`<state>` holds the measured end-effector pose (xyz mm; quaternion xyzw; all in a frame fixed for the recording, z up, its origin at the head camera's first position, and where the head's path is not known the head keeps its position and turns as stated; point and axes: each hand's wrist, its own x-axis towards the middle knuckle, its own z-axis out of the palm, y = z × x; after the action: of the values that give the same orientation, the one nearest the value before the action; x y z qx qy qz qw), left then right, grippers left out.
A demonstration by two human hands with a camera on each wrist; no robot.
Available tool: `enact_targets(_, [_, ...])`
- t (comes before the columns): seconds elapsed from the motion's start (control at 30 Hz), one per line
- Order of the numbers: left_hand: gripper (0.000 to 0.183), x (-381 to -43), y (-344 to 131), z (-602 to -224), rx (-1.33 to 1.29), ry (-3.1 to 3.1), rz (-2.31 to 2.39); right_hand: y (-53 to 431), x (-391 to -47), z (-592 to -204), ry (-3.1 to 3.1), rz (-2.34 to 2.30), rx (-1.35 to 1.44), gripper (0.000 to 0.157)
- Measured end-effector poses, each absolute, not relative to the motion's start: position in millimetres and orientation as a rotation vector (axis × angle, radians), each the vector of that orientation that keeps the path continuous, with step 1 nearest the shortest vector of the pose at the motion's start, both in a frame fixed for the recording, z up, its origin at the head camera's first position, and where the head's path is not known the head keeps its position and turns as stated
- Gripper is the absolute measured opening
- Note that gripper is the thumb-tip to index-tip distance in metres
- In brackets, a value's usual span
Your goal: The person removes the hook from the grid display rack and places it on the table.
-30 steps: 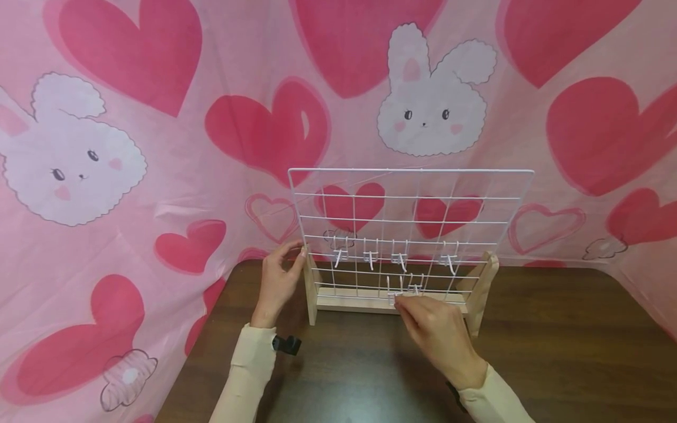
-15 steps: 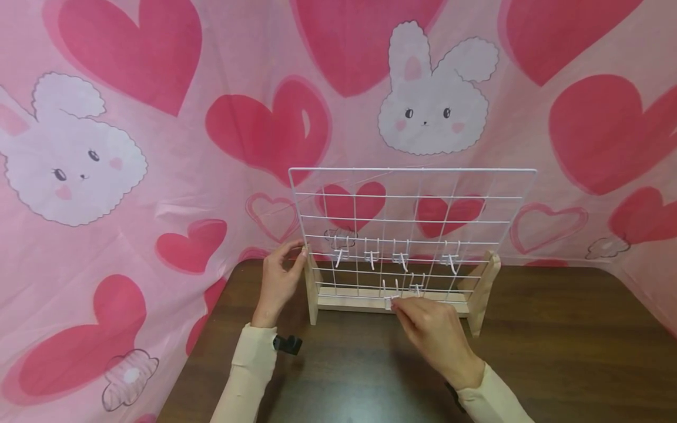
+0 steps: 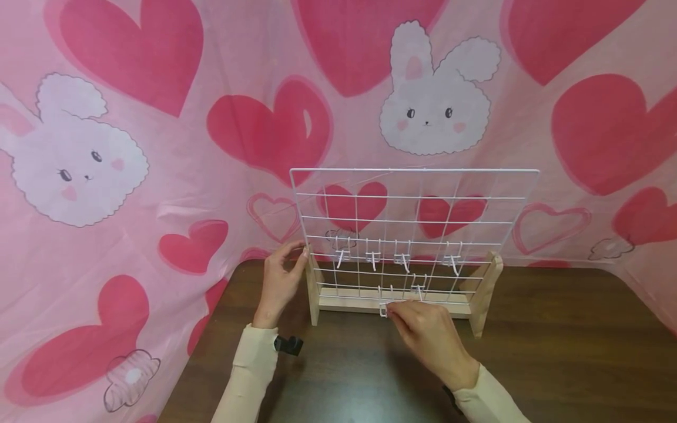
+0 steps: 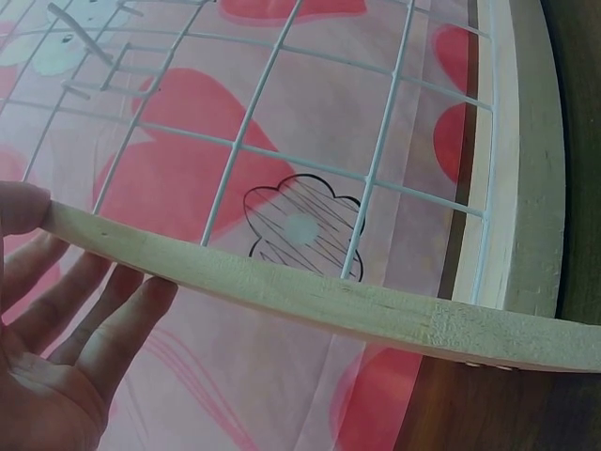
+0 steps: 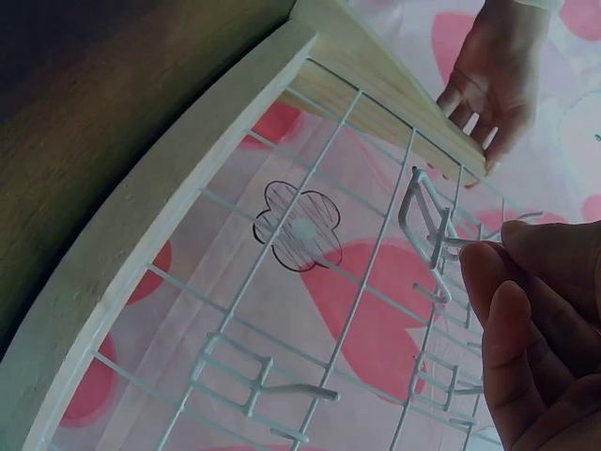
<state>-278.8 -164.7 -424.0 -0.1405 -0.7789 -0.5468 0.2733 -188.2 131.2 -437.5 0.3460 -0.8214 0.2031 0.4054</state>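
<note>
My right hand pinches a white wire hook in front of the lower part of a white wire grid rack. In the right wrist view the hook sits between thumb and fingertips, its two prongs near the grid wires. My left hand holds the top of the rack's left wooden side support. The left wrist view has the thumb on one face of that wooden support and the fingers on the other. Part of the right hand's hook is hidden behind the fingers.
Several white hooks hang in a row on the grid, one of them a far-right hook. A lower hook hangs right of the held one. The rack stands on a dark wooden table, before a pink heart-patterned cloth.
My right hand has drawn the pinched hook slightly left and down along the front of the grid. The left hand keeps its hold on the wooden support.
</note>
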Motion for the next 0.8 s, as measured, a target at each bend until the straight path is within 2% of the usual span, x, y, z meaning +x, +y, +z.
enact_targets(0.8, [0.022,-278,-165,-423,-0.381,-2.101,-1.473,117,-194,-462,-2.123,0.519,0.964,0.021])
